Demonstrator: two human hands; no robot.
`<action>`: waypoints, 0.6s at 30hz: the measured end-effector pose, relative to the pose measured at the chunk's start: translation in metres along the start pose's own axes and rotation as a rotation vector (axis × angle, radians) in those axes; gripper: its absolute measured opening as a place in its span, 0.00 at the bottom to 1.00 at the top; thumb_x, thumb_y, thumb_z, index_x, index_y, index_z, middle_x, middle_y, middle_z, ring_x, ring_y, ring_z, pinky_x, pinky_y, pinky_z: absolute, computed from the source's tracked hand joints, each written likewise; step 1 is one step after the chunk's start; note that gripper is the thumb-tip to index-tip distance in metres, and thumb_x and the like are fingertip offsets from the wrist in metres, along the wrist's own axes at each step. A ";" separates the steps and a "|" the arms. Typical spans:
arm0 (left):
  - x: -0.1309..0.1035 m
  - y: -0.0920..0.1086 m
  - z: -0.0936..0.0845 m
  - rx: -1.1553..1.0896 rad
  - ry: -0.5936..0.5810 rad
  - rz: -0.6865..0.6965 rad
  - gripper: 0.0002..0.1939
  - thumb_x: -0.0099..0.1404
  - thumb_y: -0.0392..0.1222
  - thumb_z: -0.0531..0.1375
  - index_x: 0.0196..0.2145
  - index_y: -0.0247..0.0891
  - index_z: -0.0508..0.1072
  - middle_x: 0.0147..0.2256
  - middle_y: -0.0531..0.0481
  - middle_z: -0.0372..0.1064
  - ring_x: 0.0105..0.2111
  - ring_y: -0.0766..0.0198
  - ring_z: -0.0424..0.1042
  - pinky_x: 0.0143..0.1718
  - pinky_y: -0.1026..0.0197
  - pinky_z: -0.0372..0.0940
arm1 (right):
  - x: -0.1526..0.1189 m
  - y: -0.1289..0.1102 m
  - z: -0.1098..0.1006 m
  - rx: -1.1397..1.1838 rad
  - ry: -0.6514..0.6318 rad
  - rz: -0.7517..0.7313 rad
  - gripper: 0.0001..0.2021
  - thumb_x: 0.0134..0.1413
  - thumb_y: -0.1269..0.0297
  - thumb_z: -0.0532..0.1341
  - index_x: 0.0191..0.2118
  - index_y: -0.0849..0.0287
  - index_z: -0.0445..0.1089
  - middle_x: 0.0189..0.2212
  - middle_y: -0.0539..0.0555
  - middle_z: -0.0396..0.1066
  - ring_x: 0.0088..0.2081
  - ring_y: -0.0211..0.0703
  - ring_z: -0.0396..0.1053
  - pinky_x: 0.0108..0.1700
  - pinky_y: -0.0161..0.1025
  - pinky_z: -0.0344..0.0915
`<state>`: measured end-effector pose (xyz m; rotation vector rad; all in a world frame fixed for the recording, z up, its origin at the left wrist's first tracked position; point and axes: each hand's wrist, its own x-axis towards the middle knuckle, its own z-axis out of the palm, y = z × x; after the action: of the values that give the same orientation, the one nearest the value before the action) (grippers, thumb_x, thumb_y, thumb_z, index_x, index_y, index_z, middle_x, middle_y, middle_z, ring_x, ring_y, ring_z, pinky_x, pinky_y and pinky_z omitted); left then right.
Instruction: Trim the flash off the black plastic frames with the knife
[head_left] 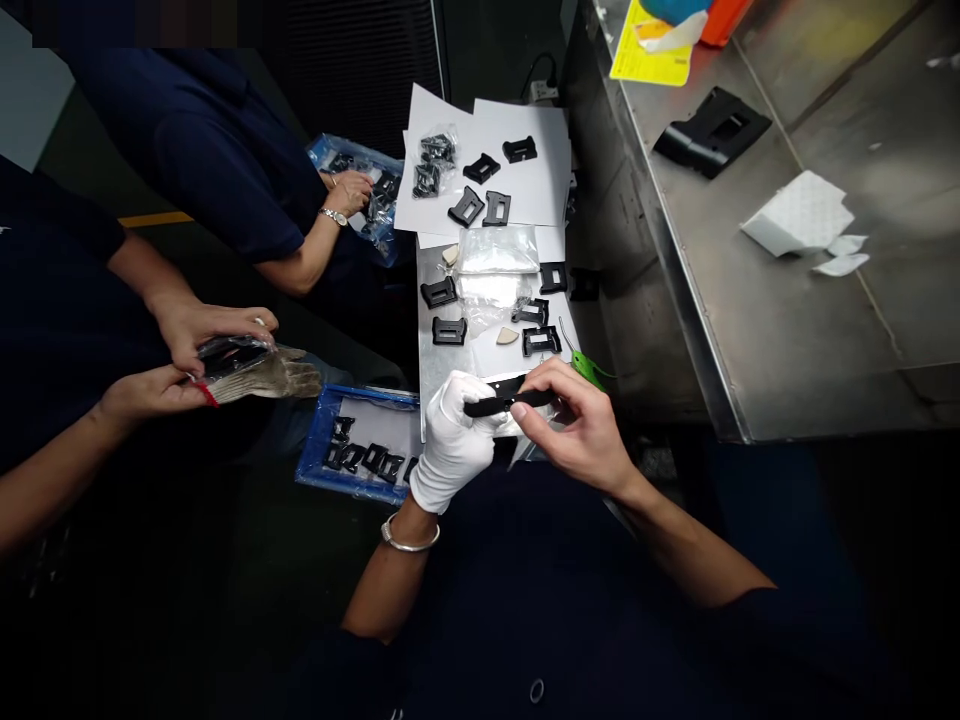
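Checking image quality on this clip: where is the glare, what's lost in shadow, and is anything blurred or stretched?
Head view: bright glare on the clear plastic bags; head view: the floor sinks to near-black; head view: the steel counter looks smeared and stretched toward the upper right corner; head view: gloved left hand and bare right hand look fairly sharp.

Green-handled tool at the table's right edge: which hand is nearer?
Right. The right hand is just below the green-handled tool in the picture; the gloved left hand is farther off, to its lower left.
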<state>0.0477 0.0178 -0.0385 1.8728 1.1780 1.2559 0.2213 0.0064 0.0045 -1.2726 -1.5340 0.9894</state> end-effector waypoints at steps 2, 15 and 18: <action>-0.001 0.000 0.001 0.009 0.000 -0.004 0.06 0.68 0.41 0.62 0.35 0.41 0.68 0.33 0.47 0.69 0.36 0.57 0.72 0.39 0.52 0.70 | 0.000 0.003 0.002 0.009 0.027 -0.007 0.08 0.62 0.60 0.65 0.34 0.56 0.69 0.33 0.54 0.69 0.36 0.44 0.67 0.37 0.42 0.62; -0.003 -0.003 0.009 -0.083 -0.027 -0.070 0.10 0.67 0.43 0.64 0.32 0.40 0.67 0.32 0.48 0.70 0.33 0.60 0.73 0.35 0.55 0.70 | 0.007 0.021 0.009 0.055 0.124 -0.005 0.14 0.65 0.63 0.63 0.27 0.57 0.67 0.27 0.50 0.66 0.31 0.39 0.64 0.36 0.40 0.59; -0.006 -0.002 0.009 -0.124 -0.026 -0.163 0.12 0.66 0.46 0.67 0.33 0.40 0.68 0.34 0.47 0.71 0.33 0.59 0.74 0.34 0.55 0.70 | 0.008 0.022 0.004 0.067 0.020 0.003 0.14 0.69 0.63 0.58 0.30 0.57 0.71 0.30 0.51 0.69 0.33 0.40 0.66 0.37 0.41 0.60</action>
<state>0.0540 0.0136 -0.0460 1.6637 1.1852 1.1840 0.2231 0.0176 -0.0168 -1.2348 -1.4721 1.0181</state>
